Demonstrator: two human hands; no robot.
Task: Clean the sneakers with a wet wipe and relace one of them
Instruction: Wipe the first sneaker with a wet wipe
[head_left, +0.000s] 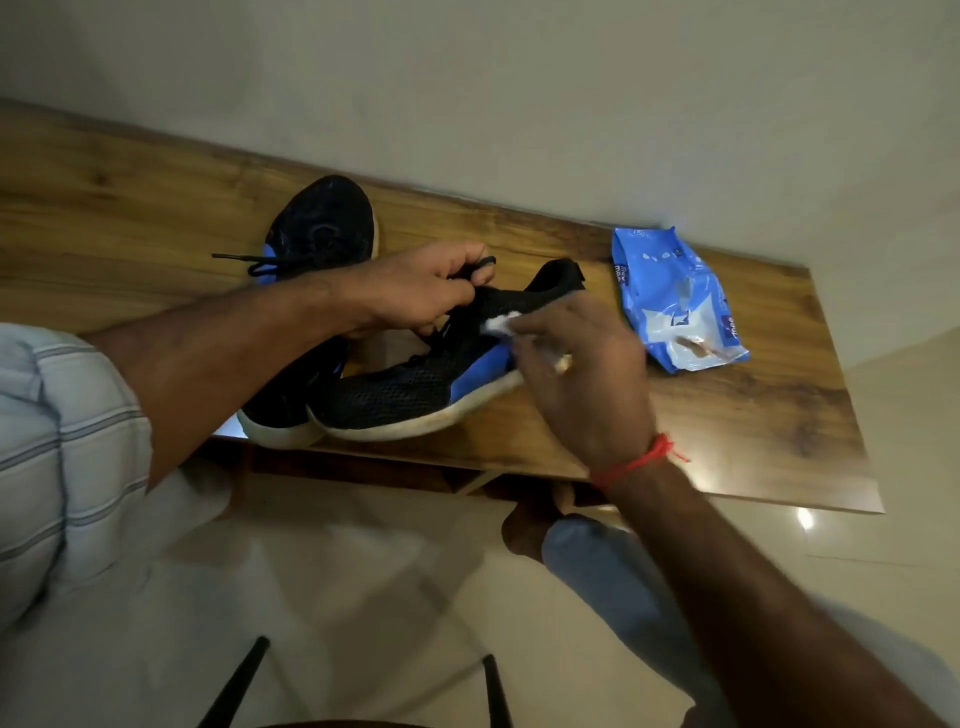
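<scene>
Two black-and-blue sneakers with white soles lie on a wooden table (727, 415). The near sneaker (405, 395) rests on its side at the table's front edge, sole toward me. My left hand (421, 296) grips its black laces and tongue from above. My right hand (582, 374), blurred, holds a white wet wipe (498, 323) against the shoe's collar near the blue heel patch. The far sneaker (322, 228) lies behind my left forearm, partly hidden, with its lace trailing left.
A blue wet-wipe pack (675, 301) lies on the table to the right of the shoes, near the wall. A red thread circles my right wrist. Below the table edge are pale floor tiles, my leg and foot, and dark chair legs (244, 680).
</scene>
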